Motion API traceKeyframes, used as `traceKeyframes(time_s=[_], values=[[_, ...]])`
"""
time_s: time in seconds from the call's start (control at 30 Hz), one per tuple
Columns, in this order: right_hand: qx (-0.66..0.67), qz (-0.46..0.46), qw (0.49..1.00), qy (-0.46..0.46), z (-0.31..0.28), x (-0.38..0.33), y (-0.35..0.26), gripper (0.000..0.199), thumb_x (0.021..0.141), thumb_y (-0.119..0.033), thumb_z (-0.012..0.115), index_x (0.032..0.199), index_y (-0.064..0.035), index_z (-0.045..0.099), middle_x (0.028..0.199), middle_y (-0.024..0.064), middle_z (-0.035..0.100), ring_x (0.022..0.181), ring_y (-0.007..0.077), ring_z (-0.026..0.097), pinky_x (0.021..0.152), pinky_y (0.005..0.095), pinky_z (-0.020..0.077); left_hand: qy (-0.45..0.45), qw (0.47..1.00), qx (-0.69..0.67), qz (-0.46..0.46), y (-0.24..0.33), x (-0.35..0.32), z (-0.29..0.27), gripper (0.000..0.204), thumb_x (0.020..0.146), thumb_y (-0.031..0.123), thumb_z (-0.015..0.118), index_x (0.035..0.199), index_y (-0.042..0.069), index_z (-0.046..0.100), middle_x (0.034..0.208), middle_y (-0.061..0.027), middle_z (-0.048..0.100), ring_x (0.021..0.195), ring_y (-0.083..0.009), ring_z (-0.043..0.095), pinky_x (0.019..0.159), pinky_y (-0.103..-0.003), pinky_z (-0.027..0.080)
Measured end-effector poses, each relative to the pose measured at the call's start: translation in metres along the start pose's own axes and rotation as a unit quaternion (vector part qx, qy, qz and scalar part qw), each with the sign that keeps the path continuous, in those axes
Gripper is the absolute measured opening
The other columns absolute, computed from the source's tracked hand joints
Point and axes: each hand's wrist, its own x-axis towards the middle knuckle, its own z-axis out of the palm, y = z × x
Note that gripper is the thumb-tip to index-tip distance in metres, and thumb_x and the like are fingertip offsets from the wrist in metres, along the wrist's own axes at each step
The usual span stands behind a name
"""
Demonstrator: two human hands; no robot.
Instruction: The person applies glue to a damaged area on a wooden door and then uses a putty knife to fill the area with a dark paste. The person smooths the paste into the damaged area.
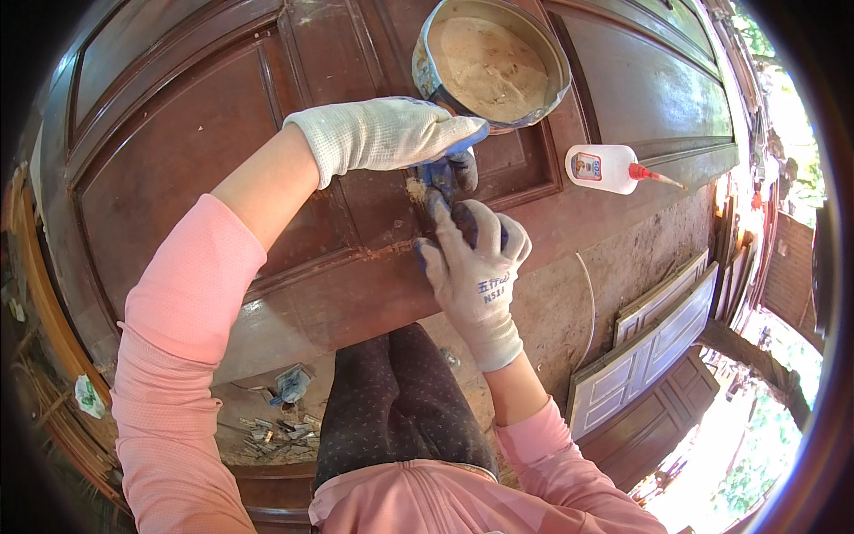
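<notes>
Both my hands wear white knit gloves with blue coated palms. My left hand (pixel 400 138) is bent over the brown wooden door (pixel 165 178), its fingers curled round a small clump of pale sawdust (pixel 415 190). Just below, my right hand (pixel 478 258) has its fingers apart, the index fingertip touching or nearly touching the left hand's fingers. Its thumb is close to a rough, light-brown filled line along the door's joint. Beyond the left hand stands a round tub (pixel 563 93) of fine tan powder like sawdust.
A white glue bottle (pixel 605 169) with a red nozzle lies on the door, right of the tub. Several door panels (pixel 645 329) lean together at the lower right. Wood scraps (pixel 280 436) litter the ground at lower left, and a thin pale cord (pixel 589 307) lies on the floor.
</notes>
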Motion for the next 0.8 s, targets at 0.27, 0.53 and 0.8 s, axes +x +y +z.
traceKeyframes(time_s=[0.27,0.53,0.8], values=[[-0.008,-0.022,1.000,0.009,0.007,0.007,-0.008,0.055,0.089,-0.044,0.072,0.136,-0.0169,0.068,0.134,0.0075,0.051,0.120,0.0326,0.043,0.109,0.0516,0.0303,0.012,0.995,-0.100,0.007,-0.011,-0.003,0.005,0.044,0.106,0.012,0.053,0.150,0.008,0.047,0.130,-0.0095,0.071,0.111,-0.0293,0.070,0.104,-0.038,0.055],[0.002,-0.005,1.000,0.013,0.009,0.009,-0.002,0.058,0.085,-0.048,0.075,0.137,-0.0225,0.067,0.132,0.0067,0.049,0.118,0.0307,0.043,0.106,0.0516,0.0332,-0.066,0.953,-0.279,-0.101,0.003,0.006,-0.009,0.042,0.110,0.018,0.046,0.151,0.009,0.048,0.129,-0.0070,0.071,0.110,-0.0257,0.070,0.104,-0.036,0.053],[0.010,-0.008,1.000,-0.005,0.009,0.015,-0.006,0.052,0.091,-0.040,0.072,0.139,-0.0195,0.067,0.137,0.0114,0.047,0.122,0.0350,0.041,0.109,0.0518,0.0307,0.039,0.988,0.145,0.043,-0.010,-0.009,0.007,0.054,0.103,0.015,0.054,0.154,0.006,0.043,0.135,-0.0135,0.065,0.117,-0.0269,0.068,0.106,-0.038,0.053]])
